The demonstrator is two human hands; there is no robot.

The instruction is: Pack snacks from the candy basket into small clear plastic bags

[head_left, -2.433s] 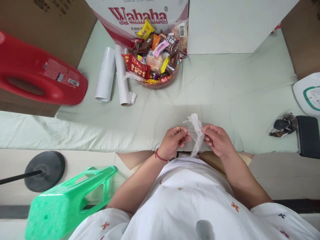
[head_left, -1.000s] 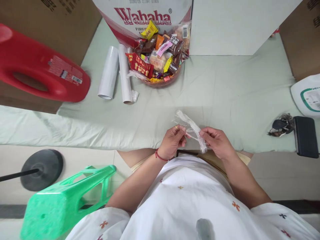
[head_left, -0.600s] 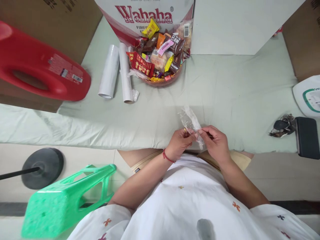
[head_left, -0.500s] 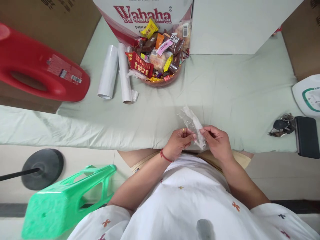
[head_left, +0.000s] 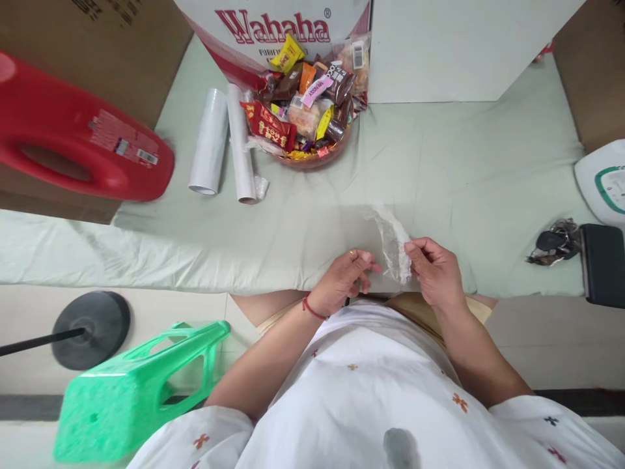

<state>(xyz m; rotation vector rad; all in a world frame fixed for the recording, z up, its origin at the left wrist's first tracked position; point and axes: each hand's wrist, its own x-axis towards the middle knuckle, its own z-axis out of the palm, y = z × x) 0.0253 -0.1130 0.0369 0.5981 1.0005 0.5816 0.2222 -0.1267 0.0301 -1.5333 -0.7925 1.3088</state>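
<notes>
Near the table's front edge, my right hand [head_left: 434, 270] pinches a piece of clear, crinkled plastic film [head_left: 394, 244] by its right side. The film hangs to the left of those fingers, bunched and whitish along one edge. My left hand [head_left: 344, 279] is a little left of the film and apart from it, its fingers loosely spread and holding nothing. Farther back stands a round bowl [head_left: 317, 159] heaped with wrapped snacks, a red packet [head_left: 268, 125] at its left side. Two white rolls, a wide one [head_left: 209, 143] and a thin one [head_left: 241, 146], lie left of the bowl.
A Wahaha carton [head_left: 278, 29] and a white panel [head_left: 439, 52] stand behind. A red jug [head_left: 83, 130] is at the left; keys [head_left: 556, 242], a black phone [head_left: 601, 264] and a white container [head_left: 603, 185] are at the right. On the floor lies a green stool [head_left: 141, 391].
My left hand has let go of the plastic film and moved slightly left, its fingers opening. The right hand has shifted a little to the right with the film.
</notes>
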